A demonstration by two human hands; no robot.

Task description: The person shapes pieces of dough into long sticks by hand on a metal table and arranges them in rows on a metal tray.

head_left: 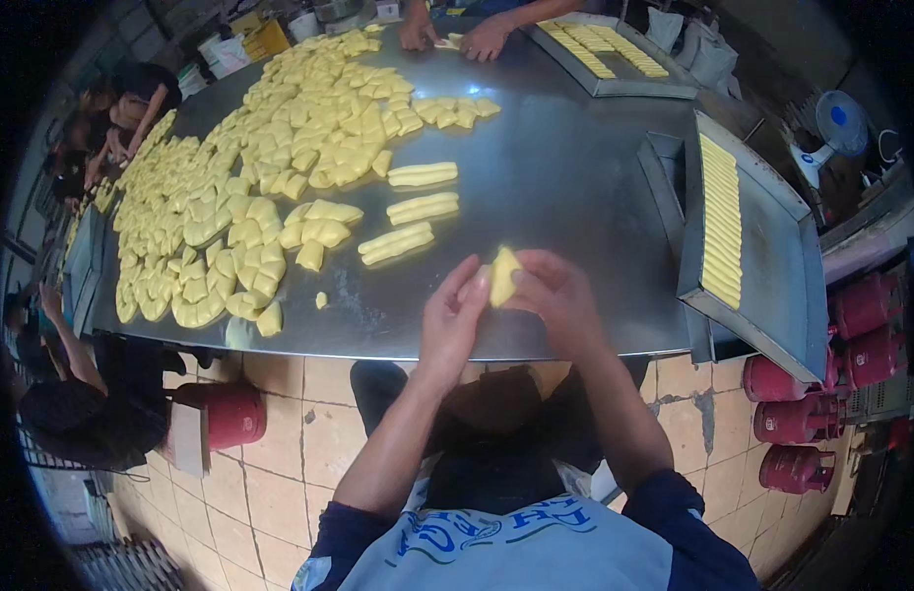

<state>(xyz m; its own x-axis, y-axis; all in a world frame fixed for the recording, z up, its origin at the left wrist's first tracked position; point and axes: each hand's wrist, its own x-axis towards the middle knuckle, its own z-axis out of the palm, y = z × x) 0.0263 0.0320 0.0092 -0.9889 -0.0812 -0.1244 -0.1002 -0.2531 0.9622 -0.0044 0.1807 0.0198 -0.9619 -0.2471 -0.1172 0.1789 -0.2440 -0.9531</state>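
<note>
Between my two hands, above the near edge of the metal table (565,197), is a small piece of yellow dough (502,277). My left hand (455,313) pinches it from the left with thumb and fingers. From the other side my right hand (555,293) grips the same piece, its fingers curled. Just beyond my left hand lie three shaped dough strips, the nearest strip (396,243) slightly slanted. A big spread of cut dough pieces (319,128) covers the table's left part. One tiny dough scrap (322,299) sits apart near the front.
On the right, a metal tray (780,266) holds a row of dough sticks (720,222); another tray (654,87) stands at the far right. Across the table a co-worker's hands (457,37) handle dough. More people work at left. Pink gas cylinders (797,468) and a fan (839,123) stand right.
</note>
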